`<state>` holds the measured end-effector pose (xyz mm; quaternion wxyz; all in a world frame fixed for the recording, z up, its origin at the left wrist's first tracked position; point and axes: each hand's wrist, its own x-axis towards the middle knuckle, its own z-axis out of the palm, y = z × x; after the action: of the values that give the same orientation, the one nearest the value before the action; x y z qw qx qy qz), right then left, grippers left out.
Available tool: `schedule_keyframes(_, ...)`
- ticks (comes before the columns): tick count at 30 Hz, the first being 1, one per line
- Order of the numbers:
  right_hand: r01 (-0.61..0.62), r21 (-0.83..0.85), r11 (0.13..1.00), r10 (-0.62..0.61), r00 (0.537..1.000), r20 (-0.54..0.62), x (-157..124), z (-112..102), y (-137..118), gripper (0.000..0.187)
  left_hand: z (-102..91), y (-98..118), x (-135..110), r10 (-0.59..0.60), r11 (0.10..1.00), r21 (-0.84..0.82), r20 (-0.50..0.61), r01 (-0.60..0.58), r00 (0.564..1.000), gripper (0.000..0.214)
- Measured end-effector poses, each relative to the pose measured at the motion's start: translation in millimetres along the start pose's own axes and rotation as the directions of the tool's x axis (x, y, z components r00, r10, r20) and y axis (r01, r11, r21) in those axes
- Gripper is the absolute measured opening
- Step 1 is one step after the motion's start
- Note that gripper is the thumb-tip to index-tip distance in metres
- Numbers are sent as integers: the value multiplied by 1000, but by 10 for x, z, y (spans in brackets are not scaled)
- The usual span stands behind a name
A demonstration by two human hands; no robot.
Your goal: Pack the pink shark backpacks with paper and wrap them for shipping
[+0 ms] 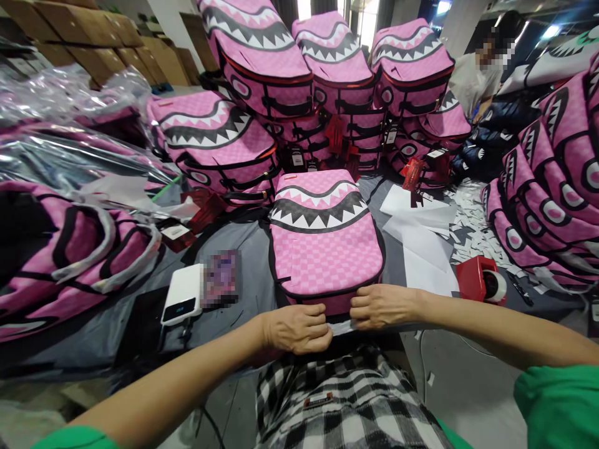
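Observation:
A pink checkered backpack (322, 255) with a black-and-white shark-tooth band lies flat before me, its near end at the table edge. My left hand (302, 327) is closed at the left of that near end, fingers curled against it. On the right, my right hand (374, 305) pinches the backpack's near edge with bent fingers. A pale greyish strip (342, 327) shows between the two hands; I cannot tell what it belongs to. The fingertips of both hands are partly hidden.
Stacked pink backpacks (262, 56) with red tags stand behind. More lie right (561, 187) and left (93, 249), near clear plastic (70, 156). A white power bank (182, 293), paper sheets (425, 243) and a red tape dispenser (472, 279) flank the backpack. Another person (477, 75) is at back right.

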<state>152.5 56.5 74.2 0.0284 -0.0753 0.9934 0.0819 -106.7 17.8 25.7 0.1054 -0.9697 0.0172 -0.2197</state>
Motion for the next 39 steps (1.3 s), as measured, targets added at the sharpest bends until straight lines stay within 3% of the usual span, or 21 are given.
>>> schedule_keyframes(4, -61, -23, 998, 60, 998, -27, -99, 89, -80, 13, 108, 147, -114, -46, 989, 132, -116, 61, 992, 18)
schedule_keyframes(7, -95, -101, 990, 76, 981, -177, -175, 232, -222, 15, 147, 242, -176, -83, 974, 193, -190, 121, 978, 15)
schedule_keyframes(10, -225, -176, 958, 152, 922, -355, -234, 451, -412, 17, 95, 335, -178, -122, 968, 199, -154, 152, 980, 21)
schedule_keyframes(13, -377, -131, 917, 272, 831, -486, -265, 722, -589, 18, 55, 381, -25, -170, 978, 97, -118, 182, 978, 17)
schedule_keyframes(15, -457, -51, 888, 359, 759, -542, -262, 887, -690, 19, 103, 353, 171, -332, 942, 10, -123, 336, 935, 15)
schedule_keyframes(17, -533, 36, 846, 454, 683, -571, -232, 1001, -787, 22, 202, 281, 392, -595, 801, -78, 14, 594, 804, 24)
schedule_keyframes(19, -607, 136, 783, 550, 573, -607, -165, 1043, -882, 22, 305, 197, 571, -720, 610, -175, 285, 773, 632, 36)
schedule_keyframes(20, -636, 211, 742, 603, 496, -625, -118, 1040, -926, 22, 344, 162, 630, -704, 530, -239, 411, 814, 579, 41)
schedule_keyframes(23, -635, 544, 548, 789, 177, -588, 53, 966, -1014, 14, 394, 108, 686, -574, 297, -458, 615, 838, 540, 49)
schedule_keyframes(26, -536, 816, 215, 921, -168, -353, 189, 874, -987, 10, 383, 125, 669, -553, 131, -512, 673, 849, 491, 49)
schedule_keyframes(27, -492, 863, 116, 932, -248, -266, 212, 851, -955, 16, 375, 140, 671, -559, 126, -491, 683, 862, 471, 48)
schedule_keyframes(28, -453, 891, 40, 936, -295, -192, 223, 831, -917, 20, 367, 157, 683, -569, 139, -457, 689, 878, 449, 46)
schedule_keyframes(30, -416, 909, -14, 946, -301, -123, 218, 800, -845, 20, 348, 190, 729, -589, 177, -377, 699, 909, 405, 40)
schedule_keyframes(33, -486, 871, 67, 951, -232, -203, 188, 776, -785, 19, 314, 230, 823, -624, 219, -236, 712, 947, 322, 30)
schedule_keyframes(35, -524, 843, 122, 940, -212, -268, 173, 784, -776, 25, 292, 245, 872, -642, 244, -148, 716, 958, 274, 28)
schedule_keyframes(37, -470, 878, 83, 941, -252, -224, 162, 811, -778, 27, 275, 251, 901, -647, 260, -95, 721, 961, 246, 29)
schedule_keyframes(39, -293, 955, -39, 952, -301, -54, 149, 840, -781, 31, 265, 252, 913, -649, 271, -67, 724, 960, 234, 30)
